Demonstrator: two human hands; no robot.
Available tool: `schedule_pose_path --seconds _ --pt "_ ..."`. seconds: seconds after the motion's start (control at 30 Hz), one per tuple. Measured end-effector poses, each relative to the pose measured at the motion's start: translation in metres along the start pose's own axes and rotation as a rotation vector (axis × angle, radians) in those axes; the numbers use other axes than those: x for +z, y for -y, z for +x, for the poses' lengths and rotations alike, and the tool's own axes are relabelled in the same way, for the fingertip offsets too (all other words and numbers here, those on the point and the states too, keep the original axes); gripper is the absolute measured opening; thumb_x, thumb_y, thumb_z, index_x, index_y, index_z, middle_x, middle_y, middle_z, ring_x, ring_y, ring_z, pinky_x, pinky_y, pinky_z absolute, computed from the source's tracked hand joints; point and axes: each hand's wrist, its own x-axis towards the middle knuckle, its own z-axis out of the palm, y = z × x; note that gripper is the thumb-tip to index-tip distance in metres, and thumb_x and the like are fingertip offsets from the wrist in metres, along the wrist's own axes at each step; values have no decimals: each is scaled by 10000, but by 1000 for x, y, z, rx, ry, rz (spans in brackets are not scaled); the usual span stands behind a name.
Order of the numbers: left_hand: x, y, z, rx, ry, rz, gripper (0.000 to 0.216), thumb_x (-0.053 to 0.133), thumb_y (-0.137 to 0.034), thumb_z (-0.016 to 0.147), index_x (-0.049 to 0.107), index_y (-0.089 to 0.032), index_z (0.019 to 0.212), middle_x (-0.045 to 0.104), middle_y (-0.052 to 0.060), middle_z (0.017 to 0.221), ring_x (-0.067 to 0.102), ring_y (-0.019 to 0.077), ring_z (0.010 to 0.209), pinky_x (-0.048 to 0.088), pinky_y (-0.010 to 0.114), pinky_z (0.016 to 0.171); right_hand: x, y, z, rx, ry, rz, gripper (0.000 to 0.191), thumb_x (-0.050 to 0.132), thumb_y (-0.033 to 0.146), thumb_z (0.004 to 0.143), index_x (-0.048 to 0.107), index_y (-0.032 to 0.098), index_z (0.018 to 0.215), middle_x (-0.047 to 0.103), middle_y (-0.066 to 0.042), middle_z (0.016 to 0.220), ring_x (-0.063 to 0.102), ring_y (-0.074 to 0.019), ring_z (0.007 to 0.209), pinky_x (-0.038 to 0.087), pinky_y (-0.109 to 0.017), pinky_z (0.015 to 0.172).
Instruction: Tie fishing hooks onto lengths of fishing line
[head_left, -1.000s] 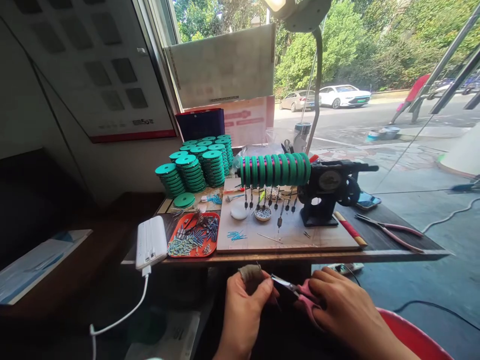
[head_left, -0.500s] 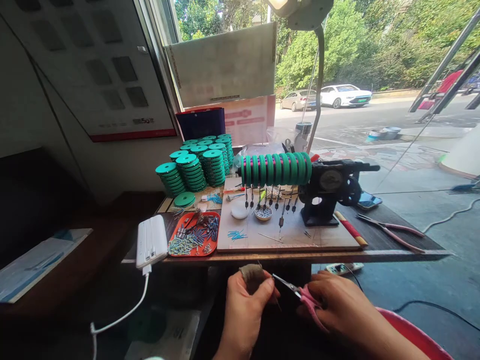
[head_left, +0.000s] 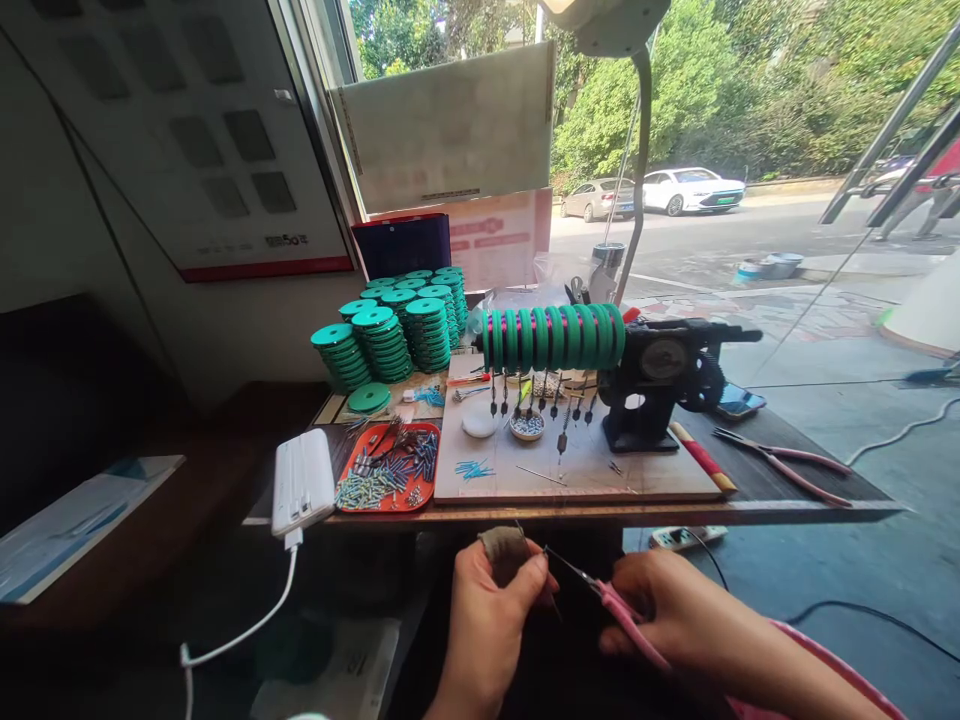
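Note:
My left hand (head_left: 486, 625) is closed in a pinch on a folded piece of olive-brown cloth (head_left: 502, 547). A thin dark strand sticks out of it above and below the fingers; its kind is too small to make out. Closed round the pink handles of a pair of scissors (head_left: 616, 604) is my right hand (head_left: 660, 610). The narrow metal blades point left, their tips close to my left thumb and fingertips. Whether they touch anything there I cannot tell. Both hands are in front of the table edge, below the board.
On the board (head_left: 577, 484) stands a black winding device (head_left: 645, 385) carrying green spools (head_left: 555, 338). A red tray (head_left: 386, 500) of small parts, a white power bank (head_left: 303, 482), stacked green spools (head_left: 373, 318) and pliers (head_left: 787, 462) lie around it. A lamp arm (head_left: 642, 170) rises behind.
The scissors have turned in my right hand and now look narrower, nearly edge-on. My right hand has shifted slightly; my left hand stays in place with the cloth.

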Motion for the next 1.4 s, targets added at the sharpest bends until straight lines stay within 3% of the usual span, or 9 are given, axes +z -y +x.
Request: schedule_pose_path --seconds 0.17,0.4,0.63,0.83,1.1,1.4 --pt "-1 -1 2 9 9 2 66 623 -188 670 596 -131 653 589 -9 507 515 106 488 422 217 516 -1 -1 3 -12 31 19 293 604 251 587 376 156 430 291 69 468 269 -66 466 158 -213 413" --pt "-4 2 11 -5 11 -9 79 626 -203 667 601 -131 647 588 -10 495 512 101 465 419 205 488 -7 0 10 -5 32 -30 279 596 257 599 418 151 412 269 68 446 241 -62 444 134 -218 404" --pt "-5 1 17 -10 -2 -2 80 628 -203 665 606 -129 645 596 -5 496 522 102 466 427 203 488 -9 -1 18 -10 20 -73 263 597 282 603 448 153 429 286 68 444 251 -66 446 148 -220 415" --pt "-4 -1 19 -28 -17 -5 77 632 -194 651 608 -122 635 599 4 486 521 103 449 422 205 473 -13 3 17 -14 -65 -143 213 622 293 593 516 151 476 437 42 508 345 -86 488 188 -217 445" --pt "-4 -4 19 -28 -6 2 71 630 -192 643 604 -129 624 590 0 483 520 107 454 417 208 477 -17 6 17 -12 -73 -225 198 629 284 605 564 152 473 500 17 518 367 -96 488 190 -222 456" --pt "-2 -4 19 -45 -13 -19 81 634 -198 632 600 -128 614 587 -4 470 516 101 442 418 202 465 -15 5 20 10 -43 -195 216 622 300 607 574 159 450 395 49 441 288 -80 449 162 -224 432"
